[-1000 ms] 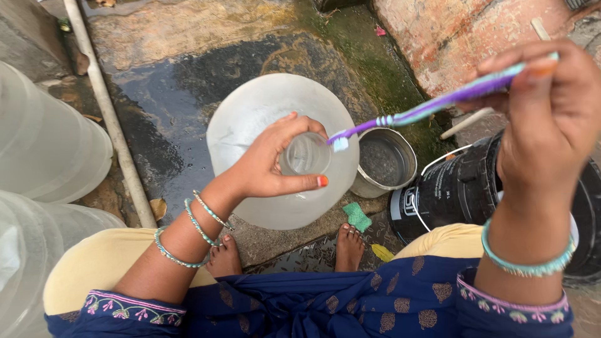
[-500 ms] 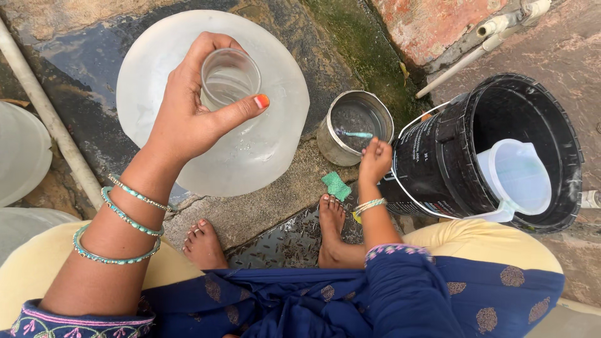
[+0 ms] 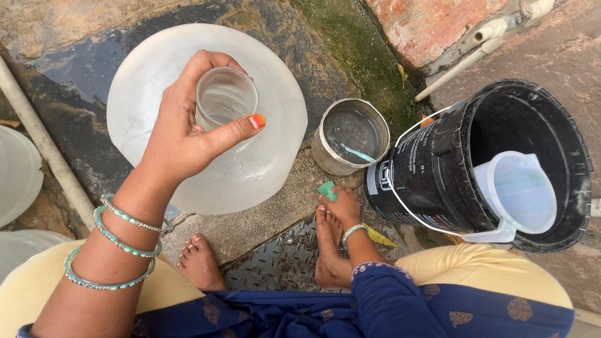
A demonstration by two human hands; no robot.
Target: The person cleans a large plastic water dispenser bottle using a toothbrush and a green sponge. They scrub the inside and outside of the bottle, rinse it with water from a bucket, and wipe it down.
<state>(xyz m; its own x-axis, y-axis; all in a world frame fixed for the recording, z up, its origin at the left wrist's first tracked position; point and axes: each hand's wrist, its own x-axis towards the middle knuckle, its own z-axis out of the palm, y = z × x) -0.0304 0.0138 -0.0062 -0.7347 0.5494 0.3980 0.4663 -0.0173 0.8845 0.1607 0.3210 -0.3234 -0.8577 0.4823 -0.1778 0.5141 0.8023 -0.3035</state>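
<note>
Head view, looking straight down. Left hand (image 3: 188,128) wraps a clear glass tumbler (image 3: 225,97), thumb across the front, fingers curled round the back; the glass is upright with some water in it, held above a big translucent white water jar (image 3: 156,75) that stands on the wet stone floor (image 3: 75,56).

Right hand (image 3: 343,206) is low, near the toes of the right foot (image 3: 330,250), fingers curled on or just beside a small green scrap (image 3: 326,190); can't tell if it's actually pinched, the view is too small there.

Just beyond that hand: steel pot (image 3: 350,136) with water and a toothbrush (image 3: 358,152) lying inside. To its right, touching or nearly so, a black plastic bucket (image 3: 432,175) with a white rectangular label patch on the side wall and a wire handle. A clear measuring jug (image 3: 519,194) sits inside the bucket.

White pipe (image 3: 44,150) runs along the left edge. More translucent containers (image 3: 15,172) at far left, cropped.
</note>
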